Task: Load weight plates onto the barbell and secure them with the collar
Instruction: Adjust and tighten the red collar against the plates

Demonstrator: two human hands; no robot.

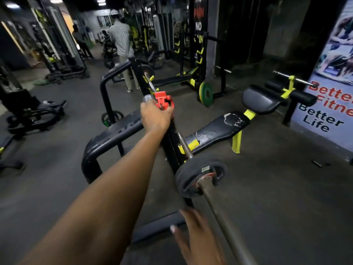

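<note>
A steel barbell (225, 213) runs from the lower right up toward the middle and rests on a black bench rack (172, 146). A black weight plate (188, 180) sits on the bar's near sleeve, with a red piece (207, 175) against its outer face. My left arm stretches far forward; my left hand (154, 117) grips a red collar (164, 101) beside the bar, above the rack upright. My right hand (194, 240) hovers low, just left of the near sleeve, fingers spread and holding nothing.
A worn black flat bench (215, 131) with yellow legs lies right of the rack. A green and yellow plate (206, 93) leans at a far rack. A person (122, 41) stands in the aisle behind. A poster wall (328, 115) closes the right side.
</note>
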